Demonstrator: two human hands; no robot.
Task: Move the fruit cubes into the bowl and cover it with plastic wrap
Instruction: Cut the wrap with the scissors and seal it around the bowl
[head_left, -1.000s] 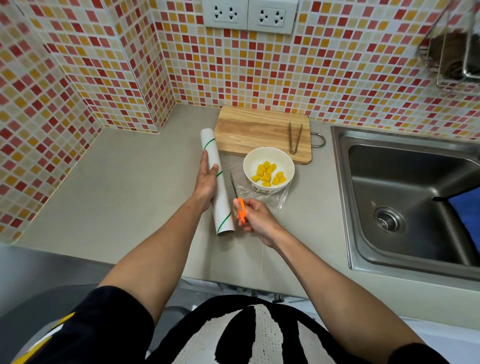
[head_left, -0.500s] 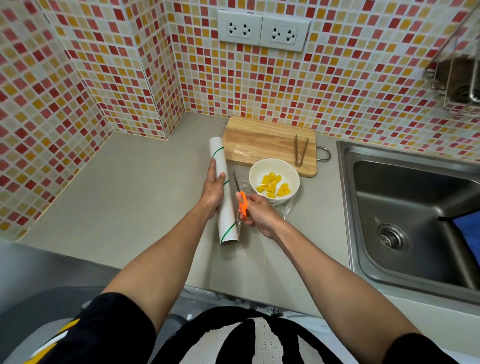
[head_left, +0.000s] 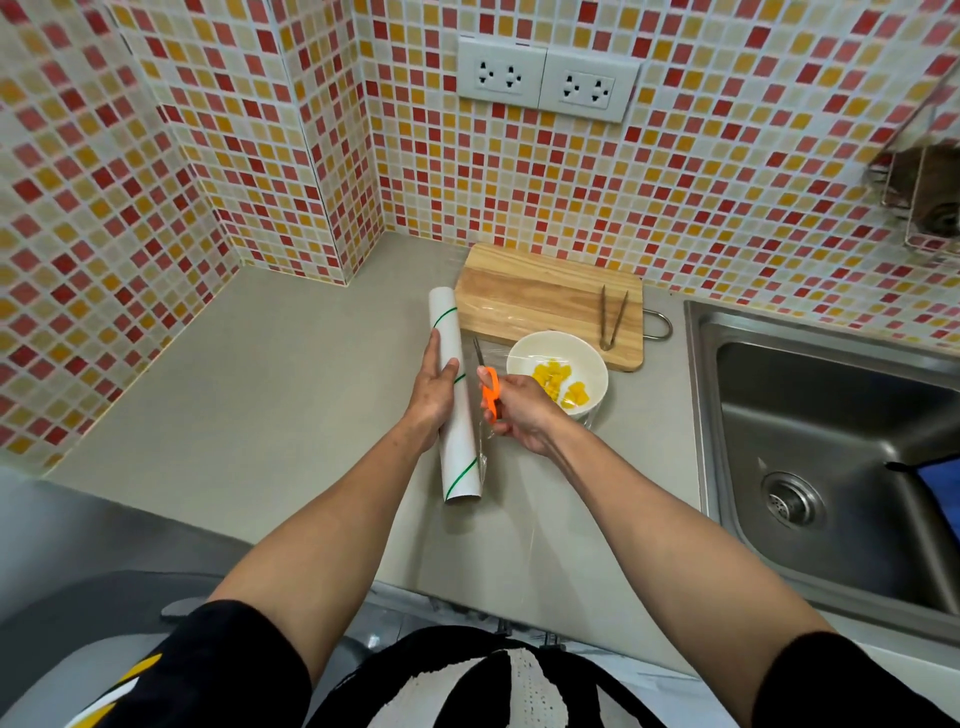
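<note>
Fruit cubes (head_left: 558, 382) already sit in the white bowl (head_left: 524, 353) on the counter (head_left: 270, 395), just in front of the wooden board (head_left: 530, 296), so I judge the moving step done and the covering step in hand. From the head view, my only one, my left hand (head_left: 435, 391) lies flat along the plastic wrap roll (head_left: 457, 410), fingers extended and pressing it down rather than curled round it. My right hand (head_left: 517, 410) is clenched through the orange handles of the scissors (head_left: 488, 389), blades pointing away between roll and bowl, beside the film (head_left: 485, 441) drawn toward the bowl. Next, I think, comes a clean cut along the roll, then stretching film over the rim. Open counter lies left; the sink (head_left: 831, 415) edge is near on the right, and tongs (head_left: 613, 317) rest on the board.
</note>
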